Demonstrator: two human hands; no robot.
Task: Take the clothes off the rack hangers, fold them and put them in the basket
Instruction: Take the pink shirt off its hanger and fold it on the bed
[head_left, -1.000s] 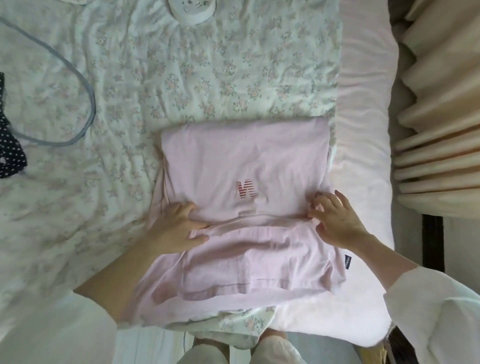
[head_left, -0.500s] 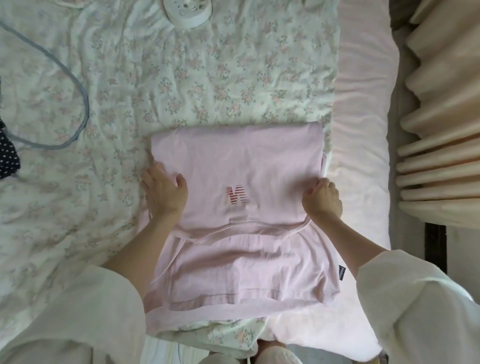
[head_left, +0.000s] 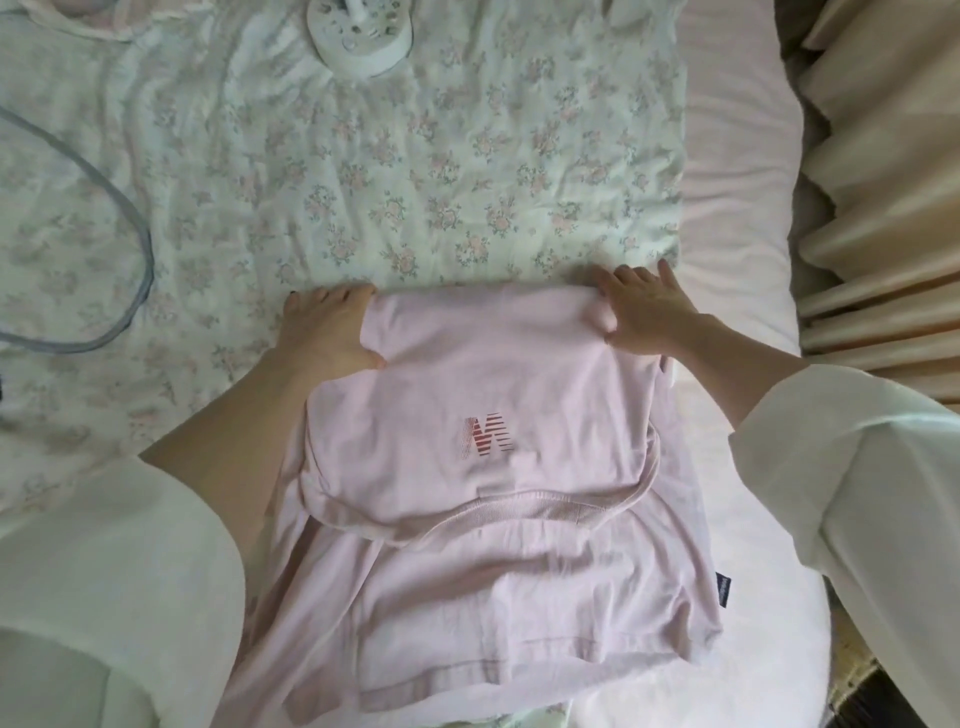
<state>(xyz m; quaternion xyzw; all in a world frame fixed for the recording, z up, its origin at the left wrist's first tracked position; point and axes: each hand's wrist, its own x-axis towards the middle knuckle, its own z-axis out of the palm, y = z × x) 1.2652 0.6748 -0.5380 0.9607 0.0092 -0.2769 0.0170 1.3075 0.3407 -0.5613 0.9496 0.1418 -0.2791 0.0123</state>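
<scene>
A pale pink shirt (head_left: 483, 395) with a red striped "M" lies partly folded on the bed, its collar band facing me across the middle. My left hand (head_left: 324, 332) is at the shirt's far left corner, thumb on top of the cloth and fingers slipped under its edge. At the far right corner my right hand (head_left: 647, 317) pinches a bunched bit of cloth against its thumb, fingers reaching past the edge. No rack, hangers or basket are in view.
The shirt lies on a floral quilt (head_left: 415, 171) over a pink-white mattress (head_left: 737, 208). A round white device (head_left: 361, 36) sits at the far edge, a grey cord loop (head_left: 135, 234) lies left, and beige curtains (head_left: 883, 182) hang right.
Both hands have slid from the shirt's sides up to its far corners. The camera has moved closer over the shirt.
</scene>
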